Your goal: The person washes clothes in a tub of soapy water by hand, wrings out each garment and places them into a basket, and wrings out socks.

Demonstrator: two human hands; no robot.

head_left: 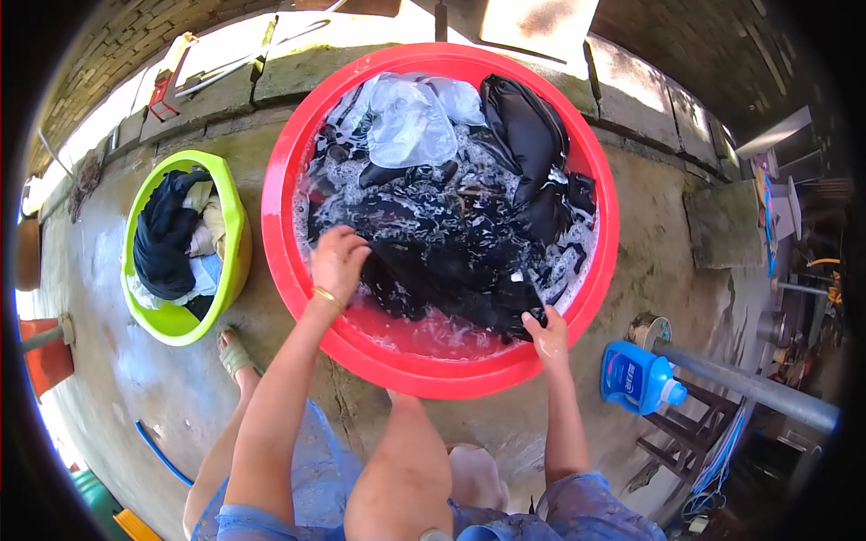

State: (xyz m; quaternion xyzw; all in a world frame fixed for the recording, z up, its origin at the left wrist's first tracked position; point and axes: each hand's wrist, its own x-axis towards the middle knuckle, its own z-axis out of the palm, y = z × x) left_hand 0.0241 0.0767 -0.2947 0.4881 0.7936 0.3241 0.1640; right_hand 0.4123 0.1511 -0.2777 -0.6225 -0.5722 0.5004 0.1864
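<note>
A large red tub point(442, 383) holds soapy water and dark wet clothes. Black cloth point(442, 270) stretches across the front half of the tub, between my two hands. At the tub's left side, my left hand point(338, 261) has its fingers closed on the black cloth's left edge. My right hand point(547, 335) pinches the cloth's lower right corner over the tub's front right rim. Behind, a translucent plastic bag point(410, 122) floats on the suds, and a puffed black garment point(528, 135) bulges out of the water at the back right.
A yellow-green basin point(236, 216) with dark and light clothes stands on the ground at the left. A blue detergent bottle point(636, 377) is right of the tub, near a metal pipe point(758, 388). A low concrete ledge point(298, 77) runs behind. My legs are in front of the tub.
</note>
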